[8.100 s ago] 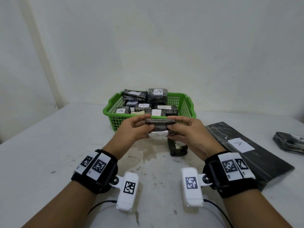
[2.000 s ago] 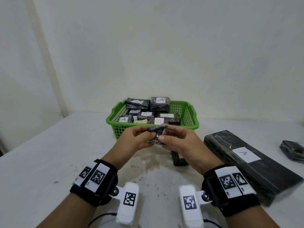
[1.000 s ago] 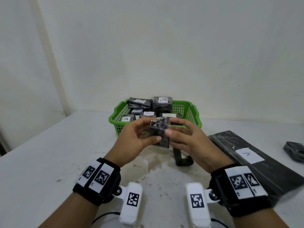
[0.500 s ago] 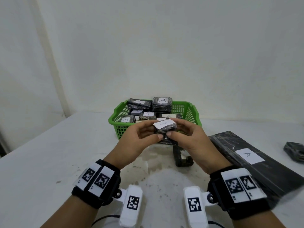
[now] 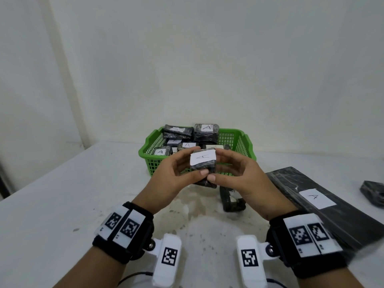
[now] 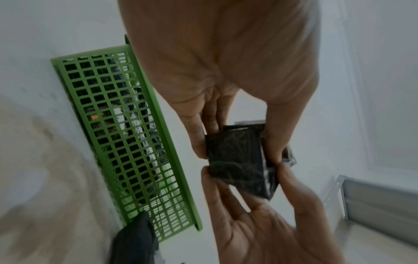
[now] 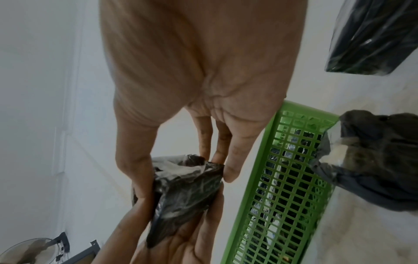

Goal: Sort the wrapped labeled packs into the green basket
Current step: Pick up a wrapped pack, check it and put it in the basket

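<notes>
Bare white walls (image 5: 207,59) behind a stained white table (image 5: 62,194), even soft light.

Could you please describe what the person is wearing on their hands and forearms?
Both hands, left and right, are bare, with no sleeves. Each wrist carries a black strap bearing two white square-coded tags and a white camera block with its own coded tag. Thin dark cables trail from the blocks.

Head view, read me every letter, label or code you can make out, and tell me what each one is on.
"A", lying sideways: white label on the pack held in both hands.
"A": pack at the basket's back right.
"A": middle pack in the basket.
"A": front left pack in the basket.
"B": pack under the back left one.
"A": long black pack on the right.
Back left pack's label: too faint.
Wristband squares: patterns, no text.
</notes>
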{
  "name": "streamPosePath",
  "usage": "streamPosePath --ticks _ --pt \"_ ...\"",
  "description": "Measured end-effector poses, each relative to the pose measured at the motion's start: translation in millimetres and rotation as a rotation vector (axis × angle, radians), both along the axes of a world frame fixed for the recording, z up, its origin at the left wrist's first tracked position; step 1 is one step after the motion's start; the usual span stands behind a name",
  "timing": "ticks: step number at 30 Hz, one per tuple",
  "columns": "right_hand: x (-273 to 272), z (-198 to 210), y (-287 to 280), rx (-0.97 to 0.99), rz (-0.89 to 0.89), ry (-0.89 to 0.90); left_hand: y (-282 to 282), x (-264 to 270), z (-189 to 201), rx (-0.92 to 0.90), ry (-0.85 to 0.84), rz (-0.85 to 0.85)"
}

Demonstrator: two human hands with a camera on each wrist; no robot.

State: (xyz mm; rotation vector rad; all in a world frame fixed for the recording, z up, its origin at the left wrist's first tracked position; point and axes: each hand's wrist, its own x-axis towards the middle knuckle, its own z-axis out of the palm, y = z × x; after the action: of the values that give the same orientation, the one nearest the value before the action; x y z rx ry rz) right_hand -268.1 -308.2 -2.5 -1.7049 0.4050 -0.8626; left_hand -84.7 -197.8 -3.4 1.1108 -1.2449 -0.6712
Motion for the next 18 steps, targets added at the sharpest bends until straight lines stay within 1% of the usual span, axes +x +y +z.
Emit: streamPosePath --ticks 3,5,8,13,18 --pt "1 -1 1 0.03 0.033 0.01 2 0 3 -0.004 -0.021 0.006" --pt "1 -2 1 0.017 0.037 0.019 3 2 3 0.016 -0.013 -0.012" --pt "1 0 3 -0.021 -0.015 0.021 2 5 0 0.06 0.007 -0.077" --pt "8 -2 7 -0.089 -0.094 0.013 -1 3 -1 0.022 -0.028 0.001" --pt "11 -4 10 -0.061 -0.137 -0.031 1 1 2 0.045 0.005 -0.062"
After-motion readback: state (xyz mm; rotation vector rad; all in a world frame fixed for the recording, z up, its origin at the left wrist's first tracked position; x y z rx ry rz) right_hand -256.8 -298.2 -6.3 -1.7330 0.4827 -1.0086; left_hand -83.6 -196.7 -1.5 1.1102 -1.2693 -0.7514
